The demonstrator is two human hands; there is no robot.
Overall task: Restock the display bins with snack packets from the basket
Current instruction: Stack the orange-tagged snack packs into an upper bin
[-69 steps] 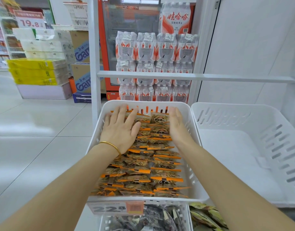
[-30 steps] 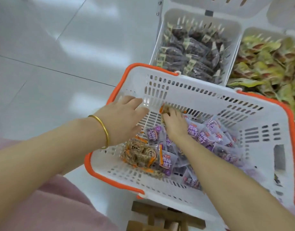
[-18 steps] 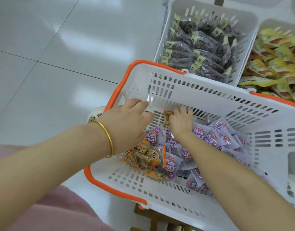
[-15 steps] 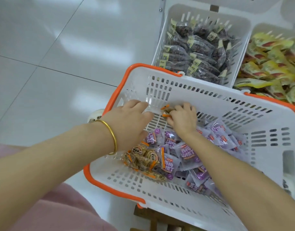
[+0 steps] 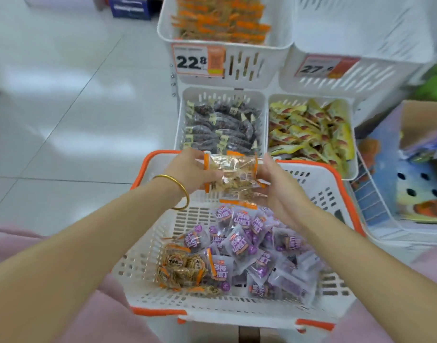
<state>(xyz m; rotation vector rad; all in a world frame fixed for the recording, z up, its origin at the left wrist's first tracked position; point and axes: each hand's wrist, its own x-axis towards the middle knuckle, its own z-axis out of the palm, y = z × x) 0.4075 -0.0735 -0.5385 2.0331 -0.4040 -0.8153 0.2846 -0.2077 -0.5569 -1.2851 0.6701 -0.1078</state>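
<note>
Orange-trimmed clear wrappers make up the stack of packets (image 5: 233, 177) held just above the far rim of the basket (image 5: 212, 306), pinned between two hands. At its left end, the left hand (image 5: 187, 169) curls its fingers round the stack. The right hand (image 5: 279, 186) cups the right end from the side and beneath, with its thumb raised. How many packets are in the stack cannot be told. On the left wrist there is one gold bangle (image 5: 175, 191). Inside the basket, toward the near left, lies a small heap of matching orange packets (image 5: 183, 268) with round dark printed marks too small to read. Beside them, a pile of well over a dozen purple packets (image 5: 239, 243) with white Chinese characters fills the middle and right. Four white display bins stand beyond the basket's far rim. The two nearer ones hold dark packets (image 5: 222, 125) and yellow packets (image 5: 309, 127). Of the two upper ones, the left bin (image 5: 269, 68) holds orange packets and carries a price tag (image 5: 197, 61) reading 22.8. The right bin (image 5: 375, 75) has a tag (image 5: 326, 68) starting 27, with the rest blurred. To the right of the basket sits a cardboard box (image 5: 422, 115).
</note>
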